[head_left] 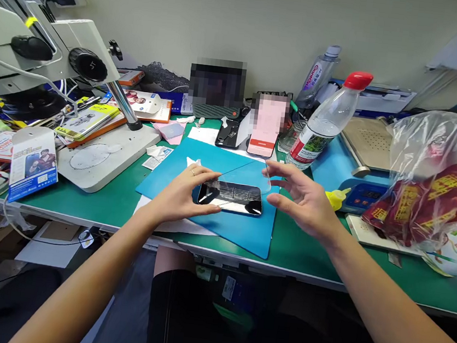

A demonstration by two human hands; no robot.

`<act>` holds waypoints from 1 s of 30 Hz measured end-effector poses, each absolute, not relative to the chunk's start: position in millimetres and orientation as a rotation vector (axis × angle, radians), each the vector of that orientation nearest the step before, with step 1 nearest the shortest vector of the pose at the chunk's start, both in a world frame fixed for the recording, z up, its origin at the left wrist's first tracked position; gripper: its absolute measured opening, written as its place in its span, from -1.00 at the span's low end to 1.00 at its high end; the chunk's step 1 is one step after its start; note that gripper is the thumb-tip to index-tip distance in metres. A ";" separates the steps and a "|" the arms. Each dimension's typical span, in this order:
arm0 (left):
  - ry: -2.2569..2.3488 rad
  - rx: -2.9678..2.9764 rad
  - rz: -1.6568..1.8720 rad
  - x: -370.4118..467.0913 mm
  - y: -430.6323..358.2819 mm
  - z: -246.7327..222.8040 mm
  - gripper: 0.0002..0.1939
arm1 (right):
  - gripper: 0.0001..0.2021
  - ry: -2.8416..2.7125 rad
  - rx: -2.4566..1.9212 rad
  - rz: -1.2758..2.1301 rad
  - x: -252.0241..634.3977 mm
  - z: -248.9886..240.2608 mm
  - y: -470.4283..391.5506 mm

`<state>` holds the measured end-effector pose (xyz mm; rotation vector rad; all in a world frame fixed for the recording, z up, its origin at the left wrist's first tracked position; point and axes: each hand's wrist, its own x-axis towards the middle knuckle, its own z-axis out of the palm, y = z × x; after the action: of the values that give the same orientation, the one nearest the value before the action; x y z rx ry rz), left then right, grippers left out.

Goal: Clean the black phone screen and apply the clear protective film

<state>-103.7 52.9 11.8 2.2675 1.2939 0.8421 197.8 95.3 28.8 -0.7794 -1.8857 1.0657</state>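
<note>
A dark, glossy smartphone lies screen up on the blue mat, its screen reflecting light. My left hand curves around the phone's left end, thumb at the near side and fingers at the far side. Over the phone's far right part, a thin clear screen protector is tilted up from the screen. Its left corner meets my left fingertips. At its right edge is my right hand, with the index finger on the upper corner and the thumb lower, a little apart from the phone.
A microscope stand occupies the left, beside boxes. Behind the mat are a phone with a pink screen, a black phone back and a red-capped bottle. A blue heating plate device and plastic bags stand right.
</note>
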 end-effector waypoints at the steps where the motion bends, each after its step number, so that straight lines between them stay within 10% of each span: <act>1: 1.284 2.288 0.810 -106.0 54.3 10.6 -0.33 | -0.35 -1.903 -0.808 1.063 201.3 27.6 95.5; 30: 1.349 2.225 0.755 -114.0 57.1 -4.3 -0.22 | -0.25 -2.325 -1.096 0.635 204.5 0.0 90.8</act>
<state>-114.0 57.1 -4.3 2.2248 1.3485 0.7553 204.5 90.8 0.0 -1.0962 -2.3251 0.6353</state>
